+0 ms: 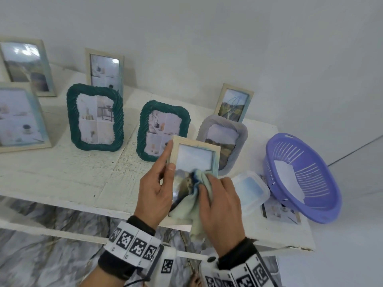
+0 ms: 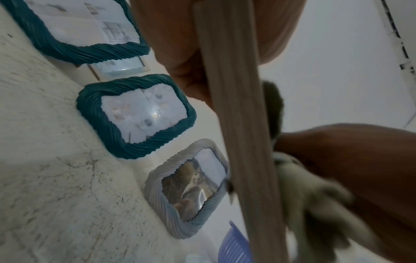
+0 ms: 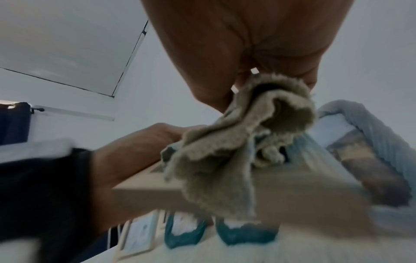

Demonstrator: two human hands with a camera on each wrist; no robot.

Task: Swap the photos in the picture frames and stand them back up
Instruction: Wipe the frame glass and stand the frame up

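My left hand (image 1: 160, 183) grips the left edge of a light wooden frame (image 1: 194, 148) with a sky-and-landscape photo, held up over the front of the white shelf (image 1: 62, 175). The index finger lies along the frame's side and the thumb presses its front. In the left wrist view the frame's edge (image 2: 238, 124) runs down the picture. My right hand (image 1: 219, 204) clutches a pale green cloth (image 1: 192, 206) against the lower glass. From the right wrist the cloth (image 3: 236, 142) hangs bunched from the fingers over the frame.
Two teal rope-edged frames (image 1: 95, 119) (image 1: 163, 129), a grey rope-edged frame (image 1: 226, 141) and several wooden frames stand on the shelf. At the right are a clear plastic box (image 1: 250, 189), a loose photo (image 1: 279, 214) and a purple basket (image 1: 302, 177). A wall rises behind.
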